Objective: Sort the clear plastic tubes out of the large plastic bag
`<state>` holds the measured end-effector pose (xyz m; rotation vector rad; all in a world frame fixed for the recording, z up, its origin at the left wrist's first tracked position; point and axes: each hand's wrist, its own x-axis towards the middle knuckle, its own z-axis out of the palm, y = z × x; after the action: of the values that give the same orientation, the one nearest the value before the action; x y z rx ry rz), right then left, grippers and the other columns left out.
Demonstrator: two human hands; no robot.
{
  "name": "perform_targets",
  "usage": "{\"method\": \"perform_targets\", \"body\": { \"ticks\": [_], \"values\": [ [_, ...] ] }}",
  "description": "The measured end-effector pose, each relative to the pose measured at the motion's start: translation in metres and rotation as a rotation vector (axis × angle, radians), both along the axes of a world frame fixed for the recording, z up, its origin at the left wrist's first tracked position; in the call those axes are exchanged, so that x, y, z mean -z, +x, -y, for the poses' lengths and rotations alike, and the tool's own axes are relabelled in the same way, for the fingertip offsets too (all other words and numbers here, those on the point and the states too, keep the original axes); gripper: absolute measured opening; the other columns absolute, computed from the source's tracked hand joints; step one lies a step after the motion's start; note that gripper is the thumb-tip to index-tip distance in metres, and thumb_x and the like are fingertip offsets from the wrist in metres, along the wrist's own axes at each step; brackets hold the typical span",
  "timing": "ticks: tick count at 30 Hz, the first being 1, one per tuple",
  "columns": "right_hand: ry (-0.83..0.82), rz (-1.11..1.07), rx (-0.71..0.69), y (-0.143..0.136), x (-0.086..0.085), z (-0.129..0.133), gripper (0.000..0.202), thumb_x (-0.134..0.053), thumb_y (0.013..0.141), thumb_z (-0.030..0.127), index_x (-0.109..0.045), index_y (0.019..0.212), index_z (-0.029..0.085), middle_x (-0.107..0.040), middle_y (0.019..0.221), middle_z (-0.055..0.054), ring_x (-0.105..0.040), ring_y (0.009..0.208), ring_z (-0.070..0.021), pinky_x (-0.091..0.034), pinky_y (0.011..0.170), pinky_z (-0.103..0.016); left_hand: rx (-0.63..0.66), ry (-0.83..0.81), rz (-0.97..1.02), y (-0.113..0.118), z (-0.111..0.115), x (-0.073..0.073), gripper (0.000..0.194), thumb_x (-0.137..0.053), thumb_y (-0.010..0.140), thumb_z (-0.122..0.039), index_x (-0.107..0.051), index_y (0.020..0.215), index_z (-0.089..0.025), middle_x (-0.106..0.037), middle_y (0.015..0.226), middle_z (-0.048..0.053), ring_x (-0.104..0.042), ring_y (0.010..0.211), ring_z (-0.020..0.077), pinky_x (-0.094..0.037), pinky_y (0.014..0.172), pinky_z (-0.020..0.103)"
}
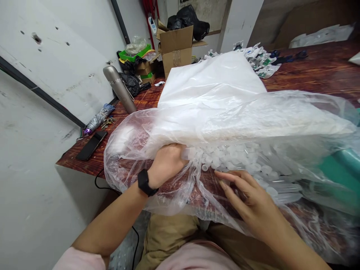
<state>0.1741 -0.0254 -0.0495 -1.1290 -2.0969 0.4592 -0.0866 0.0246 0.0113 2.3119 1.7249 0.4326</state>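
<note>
A large clear plastic bag [126,131] is spread over the table's front edge. Many translucent white plastic tubes [233,155] lie heaped in it, their round ends facing me. My left hand [168,161], with a black band on its wrist, is curled at the left end of the heap. Its fingertips are hidden, and a translucent piece shows beside its knuckles. Just in front of the tubes is my right hand [250,191], thumb and forefinger a little apart with nothing visible between them. Longer clear tubes [284,191] lie to its right.
Behind the bag lies a white plastic sheet [210,80]. A metal flask [120,90], a phone [92,145] and a folded umbrella [98,117] are at the left, near the wall. A cardboard box [177,47] stands farther back. Something green [343,176] sits at the right.
</note>
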Motion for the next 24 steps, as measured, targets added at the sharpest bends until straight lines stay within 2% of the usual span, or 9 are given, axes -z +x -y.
{"method": "perform_targets", "body": {
  "ticks": [2, 4, 6, 10, 14, 19, 24],
  "values": [
    [-0.048, -0.095, 0.054, 0.002, -0.006, 0.0, 0.023, -0.06, 0.108, 0.034, -0.074, 0.126, 0.031, -0.075, 0.117, -0.006, -0.076, 0.108, -0.018, -0.063, 0.094, -0.028, 0.003, -0.022, 0.059, 0.001, 0.016, -0.002, 0.016, -0.068, 0.1, -0.03, -0.072, 0.11, -0.018, -0.082, 0.101, 0.008, -0.078, 0.092, 0.0263, -0.059, 0.084, 0.034],
    [-0.104, -0.158, 0.067, 0.002, -0.011, 0.002, 0.026, -0.062, 0.107, 0.035, -0.075, 0.13, 0.035, -0.076, 0.13, -0.003, -0.073, 0.124, -0.0183, -0.059, 0.105, -0.028, 0.036, -0.083, 0.21, 0.004, 0.034, -0.003, 0.015, -0.072, 0.099, -0.034, -0.069, 0.104, -0.02, -0.081, 0.094, 0.003, -0.077, 0.083, 0.0222, -0.057, 0.074, 0.03],
    [-0.139, -0.215, 0.052, 0.0, -0.018, 0.006, 0.03, -0.063, 0.107, 0.033, -0.073, 0.134, 0.04, -0.075, 0.137, 0.001, -0.07, 0.131, -0.0167, -0.057, 0.109, -0.026, 0.106, -0.131, 0.408, 0.008, 0.05, -0.002, 0.015, -0.075, 0.099, -0.034, -0.069, 0.104, -0.021, -0.081, 0.098, 0.001, -0.077, 0.085, 0.0191, -0.055, 0.075, 0.027],
    [-0.125, -0.337, -0.009, -0.004, -0.028, 0.018, 0.031, -0.069, 0.103, 0.029, -0.075, 0.13, 0.043, -0.078, 0.126, 0.004, -0.075, 0.119, -0.013, -0.059, 0.102, -0.018, 0.255, -0.063, 0.627, 0.01, 0.07, 0.004, 0.02, -0.08, 0.097, -0.025, -0.07, 0.113, -0.022, -0.08, 0.111, 0.002, -0.076, 0.098, 0.0166, -0.054, 0.086, 0.024],
    [-0.182, -0.403, -0.084, -0.006, -0.037, 0.031, 0.029, -0.071, 0.101, 0.023, -0.075, 0.124, 0.039, -0.079, 0.122, 0.002, -0.077, 0.115, -0.0144, -0.062, 0.097, -0.019, 0.285, -0.006, 0.657, 0.008, 0.078, 0.007, 0.021, -0.082, 0.094, -0.021, -0.07, 0.111, -0.018, -0.08, 0.105, 0.005, -0.075, 0.091, 0.0169, -0.054, 0.081, 0.024],
    [-0.183, -0.514, -0.098, -0.011, -0.037, 0.042, 0.021, -0.071, 0.1, 0.017, -0.075, 0.109, 0.035, -0.08, 0.112, 0.001, -0.079, 0.108, -0.0153, -0.065, 0.093, -0.023, 0.323, -0.06, 0.657, 0.009, 0.087, 0.005, 0.021, -0.077, 0.091, -0.01, -0.069, 0.109, -0.017, -0.08, 0.104, 0.007, -0.075, 0.093, 0.0193, -0.055, 0.082, 0.027],
    [-0.122, -0.337, -0.067, -0.009, -0.029, 0.047, 0.02, -0.072, 0.099, 0.019, -0.076, 0.108, 0.036, -0.082, 0.108, -0.001, -0.08, 0.101, -0.0204, -0.068, 0.088, -0.031, 0.338, -0.025, 0.671, 0.013, 0.092, 0.009, 0.021, -0.074, 0.092, -0.009, -0.07, 0.111, -0.017, -0.08, 0.107, 0.008, -0.076, 0.096, 0.0199, -0.057, 0.086, 0.028]
  ]
}}
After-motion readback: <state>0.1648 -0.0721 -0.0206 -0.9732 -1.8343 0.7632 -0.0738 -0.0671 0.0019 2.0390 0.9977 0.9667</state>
